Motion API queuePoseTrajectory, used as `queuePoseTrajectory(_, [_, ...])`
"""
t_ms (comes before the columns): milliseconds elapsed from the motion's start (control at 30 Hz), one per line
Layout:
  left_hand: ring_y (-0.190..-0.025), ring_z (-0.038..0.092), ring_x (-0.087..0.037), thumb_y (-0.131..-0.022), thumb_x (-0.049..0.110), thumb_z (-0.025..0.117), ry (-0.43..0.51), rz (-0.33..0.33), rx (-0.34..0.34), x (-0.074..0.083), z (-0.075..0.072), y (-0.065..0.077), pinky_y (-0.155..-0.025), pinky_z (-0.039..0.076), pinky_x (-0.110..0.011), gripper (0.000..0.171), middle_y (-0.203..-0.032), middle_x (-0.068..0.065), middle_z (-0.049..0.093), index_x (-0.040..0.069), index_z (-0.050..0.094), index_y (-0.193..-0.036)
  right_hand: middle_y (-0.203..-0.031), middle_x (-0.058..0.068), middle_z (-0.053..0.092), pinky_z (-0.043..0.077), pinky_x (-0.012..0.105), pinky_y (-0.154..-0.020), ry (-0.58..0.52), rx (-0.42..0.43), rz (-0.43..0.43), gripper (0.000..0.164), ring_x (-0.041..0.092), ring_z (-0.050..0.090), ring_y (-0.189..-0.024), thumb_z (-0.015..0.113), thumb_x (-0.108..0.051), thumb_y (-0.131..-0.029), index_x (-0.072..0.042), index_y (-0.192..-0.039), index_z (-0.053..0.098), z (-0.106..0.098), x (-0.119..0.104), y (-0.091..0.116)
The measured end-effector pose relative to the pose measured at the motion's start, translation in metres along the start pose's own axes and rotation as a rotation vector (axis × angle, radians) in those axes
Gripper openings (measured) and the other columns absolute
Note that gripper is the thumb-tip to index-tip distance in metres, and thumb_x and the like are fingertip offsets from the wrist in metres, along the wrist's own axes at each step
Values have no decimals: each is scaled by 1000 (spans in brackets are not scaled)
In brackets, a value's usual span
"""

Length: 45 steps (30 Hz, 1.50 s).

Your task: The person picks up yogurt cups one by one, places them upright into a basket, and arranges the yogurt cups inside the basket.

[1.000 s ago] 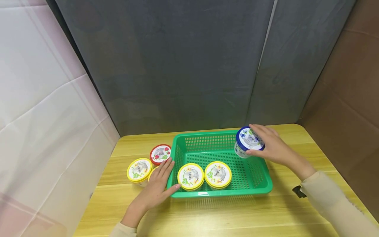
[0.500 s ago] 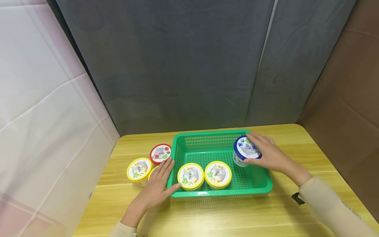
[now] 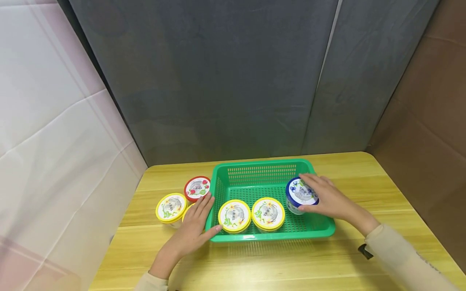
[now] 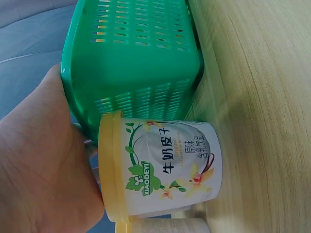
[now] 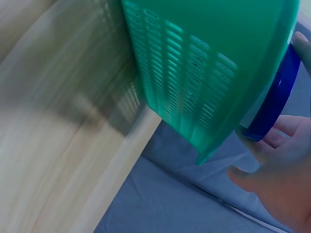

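My right hand (image 3: 327,200) grips a tub with a blue lid (image 3: 301,191) and blueberry pictures, thumb and fingers round the lid. The tub is inside the right end of the green plastic basket (image 3: 276,237), beside two yellow-lidded tubs that stand along its front side. In the right wrist view the blue lid (image 5: 277,97) shows above the basket rim. My left hand (image 3: 193,230) rests with straight fingers on the basket's left rim, over a yellow-lidded tub (image 4: 165,165) that it partly covers in the head view.
Left of the basket stand a red-lidded tub (image 3: 198,188) and another yellow-lidded tub (image 3: 171,207). The wooden table (image 3: 255,270) ends at a dark grey curtain (image 3: 218,101). A white cloth wall (image 3: 65,141) rises at left and a brown one (image 3: 426,141) at right.
My right hand has moved the blue-lidded tub down and toward me, from over the basket's back right corner into its right end. The left hand has stayed on the rim.
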State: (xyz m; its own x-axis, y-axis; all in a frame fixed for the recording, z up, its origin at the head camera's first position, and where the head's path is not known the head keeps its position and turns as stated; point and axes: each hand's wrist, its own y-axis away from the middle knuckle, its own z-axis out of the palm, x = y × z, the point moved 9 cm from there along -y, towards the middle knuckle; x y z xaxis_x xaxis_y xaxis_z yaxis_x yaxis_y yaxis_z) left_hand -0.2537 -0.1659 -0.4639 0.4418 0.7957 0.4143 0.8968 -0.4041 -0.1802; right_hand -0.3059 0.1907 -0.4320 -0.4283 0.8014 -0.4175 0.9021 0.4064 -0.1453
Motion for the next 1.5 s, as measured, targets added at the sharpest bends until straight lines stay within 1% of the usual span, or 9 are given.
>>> queuePoseTrajectory(133, [-154,17,-38,-94,51,58,-4,3,2,-1,1,0,-120,21,-61,84,-168,-7,17,9,23,-158,-155,18,40,22,73,-112,-9,-5,-16,99,47,34,-143,82,-49,-75,-9,-153,35,5,-2,3])
queuePoseTrajectory(300, [-154,17,-38,-94,51,59,-10,9,3,-1,1,-1,-120,21,-61,84,-168,-8,18,9,23,-158,-155,17,40,28,75,-109,0,-17,-23,98,51,34,-140,84,-45,-75,-9,-153,35,11,-3,6])
queuePoseTrajectory(367, [-154,17,-38,-94,51,58,-11,10,4,-1,1,-1,-120,21,-61,84,-168,-8,18,9,23,-158,-155,17,40,25,74,-110,0,-24,-29,98,51,34,-141,84,-43,-75,-9,-153,35,13,-4,6])
queuePoseTrajectory(500, [-154,16,-38,-95,52,57,-3,4,2,-1,0,0,-120,20,-62,84,-168,-7,17,10,22,-158,-154,18,41,19,71,-115,3,-39,-53,98,43,39,-142,85,-41,-74,-7,-152,36,17,-7,7])
queuePoseTrajectory(633, [-154,15,-38,-96,53,56,1,-2,-1,-1,0,0,-120,20,-63,84,-168,-7,16,11,20,-159,-152,17,43,17,70,-117,15,-52,-68,97,40,42,-140,85,-41,-74,-6,-151,37,21,-8,8])
queuePoseTrajectory(867, [-154,14,-38,-96,53,56,5,-4,-5,-1,0,0,-120,19,-63,83,-168,-7,16,11,20,-159,-150,18,45,18,70,-116,32,-63,-78,97,40,46,-138,86,-40,-72,-5,-150,39,23,-11,10])
queuePoseTrajectory(1100, [-154,14,-38,-96,53,55,6,-11,-12,-2,0,0,-120,19,-63,84,-168,-6,15,12,19,-159,-150,19,46,19,70,-116,55,-75,-91,98,40,47,-137,87,-42,-70,-5,-149,42,27,-13,11])
queuePoseTrajectory(1300, [-154,14,-38,-95,52,56,8,-10,-9,-1,0,0,-120,19,-63,84,-168,-7,16,11,20,-159,-148,19,48,21,69,-116,73,-81,-103,96,44,46,-136,87,-42,-70,-4,-147,44,30,-14,11])
queuePoseTrajectory(1500, [-154,15,-38,-95,51,58,12,-8,-5,0,0,0,-120,20,-63,84,-168,-7,17,10,21,-159,-147,19,49,19,69,-117,67,-99,-101,95,45,45,-137,87,-43,-69,-5,-146,46,31,-13,11])
